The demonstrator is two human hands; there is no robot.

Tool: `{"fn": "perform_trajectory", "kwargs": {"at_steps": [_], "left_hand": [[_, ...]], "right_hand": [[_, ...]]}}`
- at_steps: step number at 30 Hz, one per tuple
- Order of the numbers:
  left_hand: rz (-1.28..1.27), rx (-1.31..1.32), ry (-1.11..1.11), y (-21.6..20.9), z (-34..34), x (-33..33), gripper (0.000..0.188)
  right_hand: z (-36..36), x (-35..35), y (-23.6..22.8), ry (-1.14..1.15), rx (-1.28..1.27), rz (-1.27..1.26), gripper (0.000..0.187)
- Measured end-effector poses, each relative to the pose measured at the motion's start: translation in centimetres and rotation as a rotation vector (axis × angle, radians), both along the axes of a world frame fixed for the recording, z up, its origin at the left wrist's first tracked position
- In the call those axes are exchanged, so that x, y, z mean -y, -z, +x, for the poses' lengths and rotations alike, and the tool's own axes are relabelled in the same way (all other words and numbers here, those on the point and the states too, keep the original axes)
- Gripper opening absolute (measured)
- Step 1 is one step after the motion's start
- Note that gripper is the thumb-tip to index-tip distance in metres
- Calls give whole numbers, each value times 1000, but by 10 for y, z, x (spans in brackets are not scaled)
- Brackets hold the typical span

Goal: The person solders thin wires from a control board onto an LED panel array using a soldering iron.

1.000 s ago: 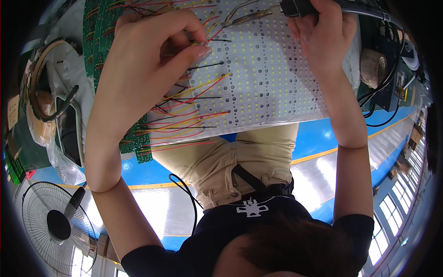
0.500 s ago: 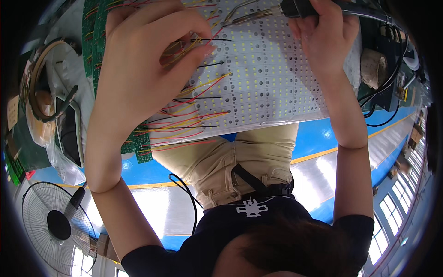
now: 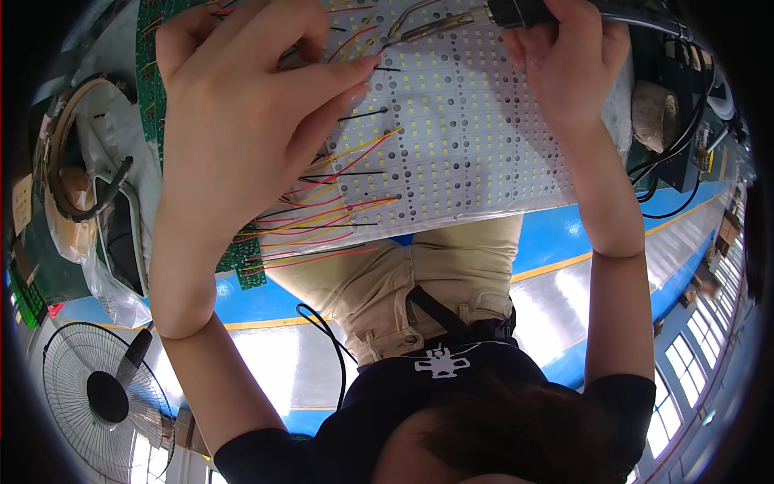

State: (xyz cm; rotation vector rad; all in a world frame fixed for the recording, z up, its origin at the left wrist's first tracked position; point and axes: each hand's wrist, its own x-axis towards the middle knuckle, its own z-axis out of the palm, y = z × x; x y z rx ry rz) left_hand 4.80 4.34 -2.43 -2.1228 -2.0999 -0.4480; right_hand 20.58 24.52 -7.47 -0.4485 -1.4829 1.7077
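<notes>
Below the camera, the person's dark shirt (image 3: 339, 436) is seen at the lower edge, with beige trousers (image 3: 463, 242) beyond it. Both forearms are extended upward over the work. The left hand (image 3: 242, 105) is arched, its thumb and index finger brought almost together beside the wire ends; whether a wire is pinched between them cannot be told. By the right hand (image 3: 568, 68), closed around its black handle, a soldering iron (image 3: 451, 26) is held nearly level, the metal tip directed to the left and placed just beyond the left fingertips. A thin curved metal tube is carried alongside the barrel.

Beneath both hands lies a white panel (image 3: 484, 161), on which rows of small yellow components and dark round holes are arranged. Its left part is overlain by red, yellow and black wires (image 3: 359, 173), fanned toward the right. Green circuit boards (image 3: 151, 105) are ranged along the left side, partly hidden by the left hand and forearm.

To the left, a ring-shaped coil (image 3: 56, 153) and a clear plastic bag (image 3: 121, 298) are set on the dark green surface (image 3: 64, 274). To the right, a pale roll (image 3: 655, 117) is placed beside black cables.

Farther off, a blue and grey floor (image 3: 556, 234) is crossed by a yellow line; a fan (image 3: 107, 395) is seen at lower left and windows (image 3: 701, 351) at lower right.
</notes>
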Motion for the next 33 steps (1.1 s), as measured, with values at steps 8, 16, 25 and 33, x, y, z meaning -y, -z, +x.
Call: {"fn": "perform_trajectory", "kwargs": {"at_steps": [8,16,25,33], "left_hand": [[-15,-20,-18,2,3,0,25],[-20,-14,-29,3,4,1,24],[-29,-18,-24,4,2,1,23],[-29,0,-30,4,2,2,23]], "right_hand": [[-1,1,-2,25,50,9,21],[-1,-4,1,-81,-117,47,21],[-2,1,-2,-9,-13,10,22],[-1,1,-1,14,23,20,22]]}}
